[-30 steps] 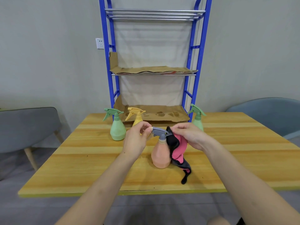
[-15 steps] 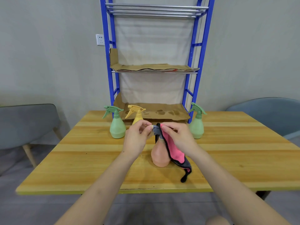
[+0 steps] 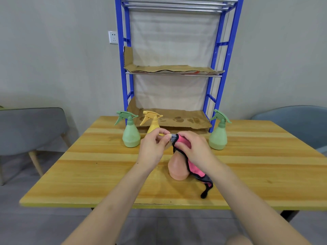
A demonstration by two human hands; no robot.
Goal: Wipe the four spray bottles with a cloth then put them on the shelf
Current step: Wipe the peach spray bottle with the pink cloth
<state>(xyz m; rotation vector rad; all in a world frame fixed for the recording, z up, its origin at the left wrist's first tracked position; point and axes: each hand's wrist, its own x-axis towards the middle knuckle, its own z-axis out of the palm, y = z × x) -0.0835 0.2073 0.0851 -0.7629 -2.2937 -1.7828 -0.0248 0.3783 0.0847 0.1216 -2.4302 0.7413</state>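
Head view: peach spray bottle (image 3: 177, 167) stands upright at frame centre on the counter (image 3: 99, 167). Left hand (image 3: 153, 151) pinches the tip of its grey nozzle (image 3: 173, 137), probably to steady the head. Right hand (image 3: 193, 149) is closed over the pink cloth (image 3: 195, 169), pressing it on the trigger head; the tail hangs free. Two green spray bottles (image 3: 131, 137) (image 3: 218, 137) and a yellow spray bottle (image 3: 153, 124) wait behind, unshelved. Blue shelf (image 3: 177, 72), upper centre, holds only cardboard.

yellow bottle (image 3: 152, 127) — base behind left hand (image 3: 153, 150) | shelf (image 3: 219, 55) — top cropped
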